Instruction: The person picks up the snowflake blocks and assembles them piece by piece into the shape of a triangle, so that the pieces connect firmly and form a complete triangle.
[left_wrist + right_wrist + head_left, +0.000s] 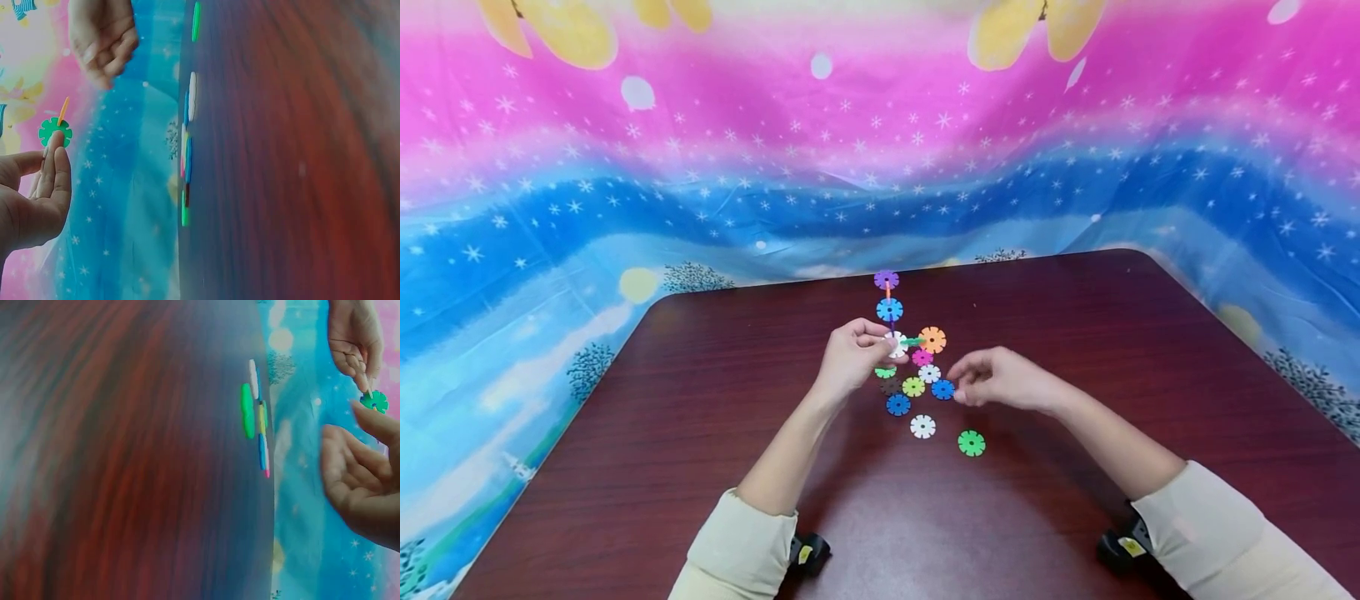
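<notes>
Above the table, my left hand [847, 360] pinches a white notched disc [899, 343] between thumb and fingers. From that disc, a green disc [913, 342], seen nearly edge-on, leads to an orange disc [935, 339]. On the far side, a blue disc [890, 310] and a purple disc [886, 279] continue the joined chain, with thin edge-on discs linking them. My right hand [1009, 381] holds nothing; its fingers are loosely bent, to the right of the chain. In the right wrist view its thumb stands apart from the fingers. The left fingers partly cover the white disc.
Loose discs lie on the dark wooden table [700, 433] below the hands: pink [922, 357], yellow-green [913, 387], blue [898, 405], white [922, 427], green [972, 443] and several others. A patterned curtain [880, 167] hangs around the table's far edges.
</notes>
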A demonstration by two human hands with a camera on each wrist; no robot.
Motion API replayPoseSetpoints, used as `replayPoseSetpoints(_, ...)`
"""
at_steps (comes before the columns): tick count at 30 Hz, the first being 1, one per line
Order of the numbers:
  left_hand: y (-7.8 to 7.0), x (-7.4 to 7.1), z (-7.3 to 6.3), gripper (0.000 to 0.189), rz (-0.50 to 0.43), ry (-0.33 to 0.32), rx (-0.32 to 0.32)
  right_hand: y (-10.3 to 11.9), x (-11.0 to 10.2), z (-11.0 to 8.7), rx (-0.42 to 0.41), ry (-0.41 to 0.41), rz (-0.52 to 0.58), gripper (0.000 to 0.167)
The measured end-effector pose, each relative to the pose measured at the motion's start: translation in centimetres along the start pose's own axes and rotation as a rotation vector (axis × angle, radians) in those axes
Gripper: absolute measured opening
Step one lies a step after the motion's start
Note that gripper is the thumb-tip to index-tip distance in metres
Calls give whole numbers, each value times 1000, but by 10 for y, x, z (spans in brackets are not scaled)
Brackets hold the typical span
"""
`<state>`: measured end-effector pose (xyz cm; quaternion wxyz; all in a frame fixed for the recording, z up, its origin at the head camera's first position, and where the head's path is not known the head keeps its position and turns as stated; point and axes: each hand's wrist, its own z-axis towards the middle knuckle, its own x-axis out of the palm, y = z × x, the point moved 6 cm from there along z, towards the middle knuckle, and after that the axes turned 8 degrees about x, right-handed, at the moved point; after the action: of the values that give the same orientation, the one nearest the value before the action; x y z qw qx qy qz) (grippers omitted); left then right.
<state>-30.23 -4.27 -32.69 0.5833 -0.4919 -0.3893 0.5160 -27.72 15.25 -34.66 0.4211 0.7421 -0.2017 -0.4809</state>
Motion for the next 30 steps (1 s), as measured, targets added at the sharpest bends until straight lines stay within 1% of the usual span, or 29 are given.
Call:
replayPoseSetpoints(2, -1, -3, 0, 19, -12, -10, 0, -1, 6, -2, -24, 58, -131, 33)
replayPoseSetpoints(4, -2, -6, 1, 20, -9, -15, 5, -1, 12, -5, -48, 96, -246, 29)
replayPoseSetpoints(7, -3, -8, 0, 20, -9, -17, 6, -2, 19, -8, -69, 140, -347, 27)
replayPoseSetpoints(10, -3, -9, 0, 20, -6, -18, 10, -3, 25, -9, -68, 158, -419, 27)
replayPoseSetpoints(16, -1, -10, 1, 18, -4, -19, 4, -7, 34, -10, -25, 172, -475, 27)
replayPoseSetpoints(24, -2, -10, 1, 18, -5, -16, -7, -8, 38, -7, -54, 130, -543, 26)
replayPoseSetpoints(30, -1, -9, 0, 18, -19, -11, -13, -8, 38, -7, -42, 121, -542, 28)
